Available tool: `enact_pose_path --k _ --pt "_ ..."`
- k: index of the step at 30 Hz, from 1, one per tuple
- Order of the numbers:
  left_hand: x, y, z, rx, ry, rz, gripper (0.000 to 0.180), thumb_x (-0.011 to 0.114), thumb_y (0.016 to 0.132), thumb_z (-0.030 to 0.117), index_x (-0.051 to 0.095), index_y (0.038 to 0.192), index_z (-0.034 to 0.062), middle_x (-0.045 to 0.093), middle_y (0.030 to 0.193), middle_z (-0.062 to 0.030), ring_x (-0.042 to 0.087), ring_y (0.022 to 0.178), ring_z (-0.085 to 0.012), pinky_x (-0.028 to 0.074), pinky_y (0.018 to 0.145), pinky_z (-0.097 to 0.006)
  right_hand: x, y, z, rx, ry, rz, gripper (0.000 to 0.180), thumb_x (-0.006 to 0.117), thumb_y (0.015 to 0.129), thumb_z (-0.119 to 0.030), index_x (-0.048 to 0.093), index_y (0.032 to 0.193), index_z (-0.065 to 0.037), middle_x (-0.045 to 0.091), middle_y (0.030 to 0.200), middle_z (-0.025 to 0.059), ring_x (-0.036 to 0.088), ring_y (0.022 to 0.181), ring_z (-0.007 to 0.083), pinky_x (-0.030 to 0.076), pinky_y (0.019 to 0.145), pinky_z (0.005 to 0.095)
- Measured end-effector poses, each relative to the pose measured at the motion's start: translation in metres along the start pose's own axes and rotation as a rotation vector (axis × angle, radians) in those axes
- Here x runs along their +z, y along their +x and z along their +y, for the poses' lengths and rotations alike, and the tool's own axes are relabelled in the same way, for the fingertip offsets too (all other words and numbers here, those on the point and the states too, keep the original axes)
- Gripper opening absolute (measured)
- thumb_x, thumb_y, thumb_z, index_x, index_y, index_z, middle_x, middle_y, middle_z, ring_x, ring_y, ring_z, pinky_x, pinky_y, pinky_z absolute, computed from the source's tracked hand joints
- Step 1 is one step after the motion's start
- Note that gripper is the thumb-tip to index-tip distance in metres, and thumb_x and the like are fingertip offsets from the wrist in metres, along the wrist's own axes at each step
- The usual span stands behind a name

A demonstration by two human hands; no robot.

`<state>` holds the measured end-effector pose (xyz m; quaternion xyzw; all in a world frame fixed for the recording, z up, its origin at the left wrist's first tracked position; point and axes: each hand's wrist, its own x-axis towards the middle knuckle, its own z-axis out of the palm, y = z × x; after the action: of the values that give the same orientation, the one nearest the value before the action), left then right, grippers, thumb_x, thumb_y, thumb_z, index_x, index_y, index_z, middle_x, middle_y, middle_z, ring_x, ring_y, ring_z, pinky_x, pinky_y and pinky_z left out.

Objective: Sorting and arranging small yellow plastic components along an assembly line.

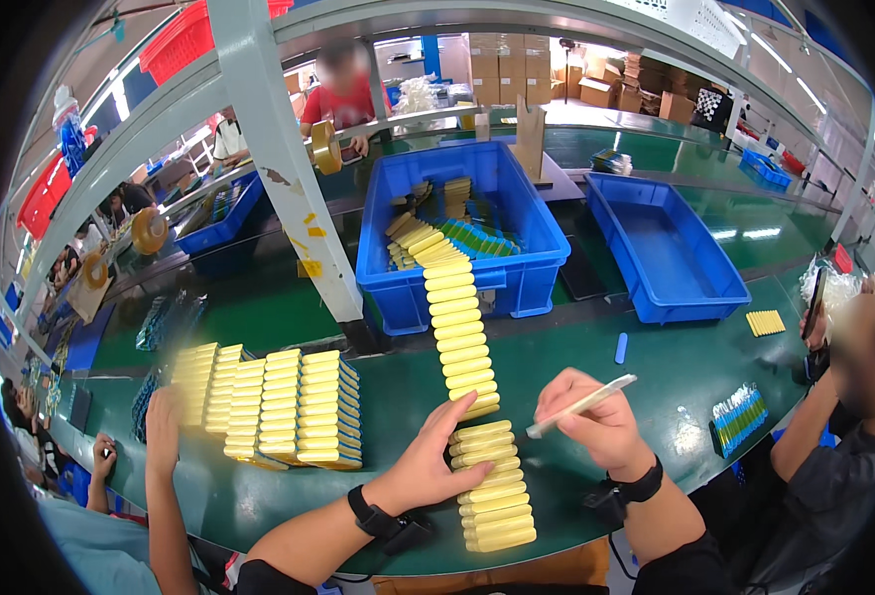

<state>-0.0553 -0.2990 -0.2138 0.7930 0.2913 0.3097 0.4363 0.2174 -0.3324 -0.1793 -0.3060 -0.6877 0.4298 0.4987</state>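
A long row of slim yellow pieces with rounded ends runs from a blue bin toward me. A small gap splits it near my left hand. That hand lies against the near part of the row, with index finger and thumb spread apart and touching it. My right hand, to the right of the row, is closed on a pale flat stick slanting up to the right. Its lower tip is apart from the row. What the pieces are, I cannot tell.
Stacks of similar yellow pieces stand at left, with another person's hand beside them. A shallow blue tray, a small blue piece and a bundle of blue-green pieces are at right. A white metal post rises ahead.
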Motion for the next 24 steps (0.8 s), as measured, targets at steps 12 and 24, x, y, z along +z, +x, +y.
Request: enact_pose_path --k 12,24 --pt "-0.002 0.003 -0.001 -0.023 -0.018 -0.007 0.094 0.082 0.085 0.017 0.03 0.162 0.0072 0.043 0.153 -0.0219 0.041 0.144 -0.0367 0.035 0.119 -0.044 0.015 -0.002 -0.022 0.157 0.448 -0.521 0.017 0.068 0.096 -0.006 0.076 0.106 0.005 0.074 0.108 0.0217 0.071 0.095 0.0295 0.055 0.086 0.0375" --pt "0.004 -0.02 0.044 0.257 0.161 -0.176 0.096 0.078 0.086 0.036 0.028 0.163 0.0076 0.04 0.158 -0.0229 0.028 0.15 -0.0442 0.015 0.122 -0.057 0.011 -0.006 -0.015 0.189 0.236 -0.229 0.017 0.064 0.102 -0.008 0.075 0.111 0.001 0.074 0.11 0.0097 0.069 0.102 0.0195 0.052 0.092 0.0344"
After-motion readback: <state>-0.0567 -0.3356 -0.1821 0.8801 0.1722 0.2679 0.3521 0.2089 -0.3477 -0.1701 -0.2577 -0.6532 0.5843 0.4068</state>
